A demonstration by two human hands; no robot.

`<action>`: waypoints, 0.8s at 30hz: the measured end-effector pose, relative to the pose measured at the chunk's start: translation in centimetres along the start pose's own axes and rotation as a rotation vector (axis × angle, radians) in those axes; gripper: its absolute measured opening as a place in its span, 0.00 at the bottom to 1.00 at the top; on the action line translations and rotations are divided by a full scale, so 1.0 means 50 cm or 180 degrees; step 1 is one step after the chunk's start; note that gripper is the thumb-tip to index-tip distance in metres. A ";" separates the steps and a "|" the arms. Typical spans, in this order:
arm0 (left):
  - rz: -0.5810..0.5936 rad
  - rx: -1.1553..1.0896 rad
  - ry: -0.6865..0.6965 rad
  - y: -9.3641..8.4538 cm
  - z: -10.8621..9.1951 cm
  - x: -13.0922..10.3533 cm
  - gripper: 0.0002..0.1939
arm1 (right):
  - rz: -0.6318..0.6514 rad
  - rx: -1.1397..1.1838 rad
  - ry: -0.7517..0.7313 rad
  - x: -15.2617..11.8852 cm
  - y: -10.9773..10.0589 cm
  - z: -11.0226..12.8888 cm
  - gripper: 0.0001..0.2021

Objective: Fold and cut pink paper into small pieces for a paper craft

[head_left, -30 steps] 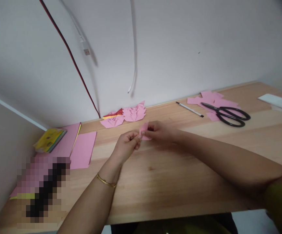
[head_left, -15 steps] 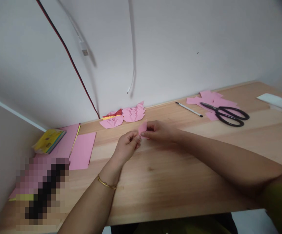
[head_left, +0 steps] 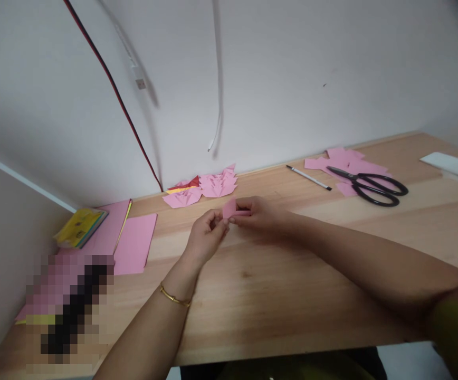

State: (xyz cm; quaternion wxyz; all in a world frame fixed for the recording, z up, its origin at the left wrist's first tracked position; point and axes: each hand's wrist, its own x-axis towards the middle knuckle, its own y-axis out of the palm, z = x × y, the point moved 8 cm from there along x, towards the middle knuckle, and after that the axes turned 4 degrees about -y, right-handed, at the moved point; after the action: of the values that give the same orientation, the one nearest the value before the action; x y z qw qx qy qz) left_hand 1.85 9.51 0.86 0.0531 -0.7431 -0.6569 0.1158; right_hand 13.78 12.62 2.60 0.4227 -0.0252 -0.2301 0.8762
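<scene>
A small folded piece of pink paper (head_left: 229, 209) is held up between my two hands above the wooden table. My left hand (head_left: 209, 232) pinches its left lower edge with thumb and fingers; a gold bangle circles that wrist. From the other side my right hand (head_left: 258, 215) grips it, thumb below and fingers behind, with a narrow pink fold showing by the thumb. The fingertips partly hide the paper. Just beyond the hands, against the wall, lie folded pink paper pieces (head_left: 218, 184), with a red and yellow piece (head_left: 184, 185) among them.
To the right are a pen (head_left: 308, 178), black-handled scissors (head_left: 371, 184) on pink paper scraps (head_left: 347, 157), and a white strip (head_left: 456, 166). Pink sheets (head_left: 136, 245) and a yellow packet (head_left: 80, 228) lie left, near a pixelated dark object. Cables hang along the wall (head_left: 276, 79).
The upright part of the pink paper has turned and sits lower, and a folded strip now shows along my right thumb. Both hands stay nearly in place.
</scene>
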 end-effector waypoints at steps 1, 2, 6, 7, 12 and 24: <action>0.0000 0.0038 0.0022 -0.001 -0.001 0.000 0.10 | -0.0002 -0.0004 -0.0022 0.000 0.000 0.002 0.09; -0.0021 0.0101 0.0035 -0.002 -0.002 0.000 0.10 | 0.0004 -0.0016 -0.0040 -0.001 0.000 0.003 0.09; -0.0184 0.0314 -0.0036 -0.012 0.000 0.000 0.10 | 0.0082 -0.0110 -0.0077 -0.002 0.004 0.004 0.09; -0.0192 0.0311 -0.0061 -0.012 0.001 0.000 0.11 | 0.0088 -0.0121 -0.0092 -0.003 0.005 0.004 0.09; -0.0128 0.0233 -0.0087 -0.005 -0.001 -0.003 0.11 | 0.0014 -0.0148 -0.0125 -0.004 0.006 0.005 0.08; 0.0145 0.0271 -0.0096 0.008 -0.002 -0.008 0.13 | 0.0229 0.0061 -0.0045 -0.003 0.011 0.005 0.07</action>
State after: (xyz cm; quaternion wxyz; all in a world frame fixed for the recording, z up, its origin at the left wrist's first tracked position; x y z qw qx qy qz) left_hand 2.24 9.06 0.88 0.0721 -0.7531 -0.6350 0.1560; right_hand 13.43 12.14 2.55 0.3896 -0.0232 -0.2236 0.8931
